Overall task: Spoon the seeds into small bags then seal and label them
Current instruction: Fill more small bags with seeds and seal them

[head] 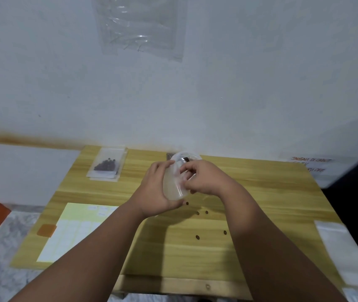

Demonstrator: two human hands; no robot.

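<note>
Wooden table [260, 192] has free room front-centre. Left hand [154, 192] wraps a clear cup [173, 186] held above its middle; right hand [204, 179] pinches the rim. Loose seeds [197, 237] lie below. Filled bag [107, 164] back left, label sheet [73, 232] front left, empty bags [343, 253] overhang the right edge.

Soft, even indoor light; faint shadows, slight blur, wide-angle edge distortion.
</note>
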